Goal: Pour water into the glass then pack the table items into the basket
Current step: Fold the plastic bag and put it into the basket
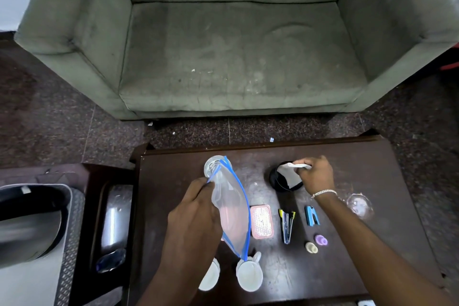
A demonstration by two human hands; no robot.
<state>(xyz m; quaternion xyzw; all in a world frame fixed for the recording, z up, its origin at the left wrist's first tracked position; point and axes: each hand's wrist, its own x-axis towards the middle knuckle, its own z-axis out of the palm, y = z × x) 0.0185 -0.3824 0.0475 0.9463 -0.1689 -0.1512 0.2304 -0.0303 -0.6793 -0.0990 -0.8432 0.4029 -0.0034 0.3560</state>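
Clear drinking glass [215, 165], table's far left: my left hand [196, 216] grips a blue-edged clear plastic pouch [232, 208], mouth tipped over its rim to pour. Right hand [316, 175] pinches white paper [301, 165] above a black cup [283, 179], I judge for packing.

No legible text or labels

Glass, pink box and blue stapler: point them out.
glass [211, 166], head view, on the clear rim left of the bag's mouth.
pink box [261, 221], head view, on the middle of its lid.
blue stapler [311, 215], head view, on its body.
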